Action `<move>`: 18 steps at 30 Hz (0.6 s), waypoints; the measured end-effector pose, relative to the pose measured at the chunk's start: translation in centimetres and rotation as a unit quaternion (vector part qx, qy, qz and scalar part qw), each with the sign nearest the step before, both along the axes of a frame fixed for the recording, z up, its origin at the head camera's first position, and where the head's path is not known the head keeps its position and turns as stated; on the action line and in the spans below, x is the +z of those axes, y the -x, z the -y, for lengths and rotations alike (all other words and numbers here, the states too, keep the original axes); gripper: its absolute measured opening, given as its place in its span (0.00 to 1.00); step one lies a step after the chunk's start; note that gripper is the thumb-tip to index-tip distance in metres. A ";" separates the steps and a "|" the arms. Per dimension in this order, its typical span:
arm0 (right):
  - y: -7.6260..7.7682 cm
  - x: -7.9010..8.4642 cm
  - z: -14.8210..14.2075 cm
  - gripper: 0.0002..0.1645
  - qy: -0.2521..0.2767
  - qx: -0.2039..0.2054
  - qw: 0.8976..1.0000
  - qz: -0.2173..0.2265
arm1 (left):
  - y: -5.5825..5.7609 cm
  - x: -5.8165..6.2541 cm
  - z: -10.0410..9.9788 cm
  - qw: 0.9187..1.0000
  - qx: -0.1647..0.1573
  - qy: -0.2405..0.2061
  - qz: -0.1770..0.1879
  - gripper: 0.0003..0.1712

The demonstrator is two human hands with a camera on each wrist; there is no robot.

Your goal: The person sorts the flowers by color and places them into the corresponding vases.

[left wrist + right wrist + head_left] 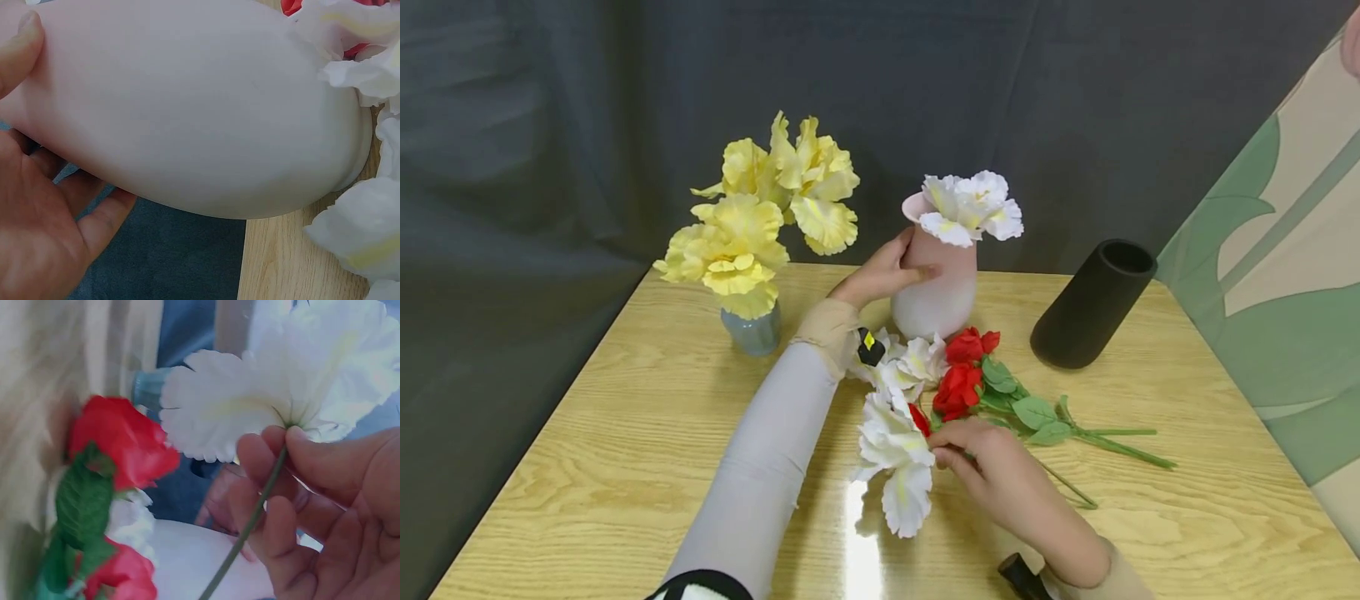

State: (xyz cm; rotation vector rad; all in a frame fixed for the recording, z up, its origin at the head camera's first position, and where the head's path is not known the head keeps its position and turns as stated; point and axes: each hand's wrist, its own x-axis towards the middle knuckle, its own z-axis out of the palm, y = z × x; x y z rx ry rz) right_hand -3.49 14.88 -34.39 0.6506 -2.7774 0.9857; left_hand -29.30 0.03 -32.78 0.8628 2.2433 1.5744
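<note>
My left hand [880,275] grips the neck of a pink-and-white vase [936,292], its thumb across the front and fingers round the far side. One white flower [966,208] stands in the vase, its bloom leaning right over the rim. Nearer to me, my right hand [1000,467] pinches an artificial white flower [895,450] between thumb and finger. In the right wrist view the pinch is on the green stem [247,528] just under the bloom. More white blooms [917,362] and red roses [958,392] lie on the table in front of the vase.
Yellow flowers [737,250] fill a small blue-grey vase [752,332] at the left. A black vase [1093,304] with a slanting outline stands at the right. Rose stems [1120,446] stretch rightward over the wooden table [625,467]. Dark cloth [880,83] hangs behind.
</note>
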 end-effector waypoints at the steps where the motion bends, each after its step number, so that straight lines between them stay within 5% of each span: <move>1: 0.0 0.2 -0.1 0.08 0.014 -0.005 1.000 -0.009 | 0.0 0.0 0.0 1.000 -0.002 -0.001 0.001 0.49; 10: 0.4 2.5 -1.9 0.12 0.157 -0.054 0.985 -0.053 | -0.1 -0.1 0.1 1.000 -0.004 -0.001 0.006 0.49; 18: 1.0 3.5 -3.3 0.24 0.329 -0.049 0.941 -0.063 | 0.0 -0.4 0.1 1.000 0.001 -0.005 -0.001 0.50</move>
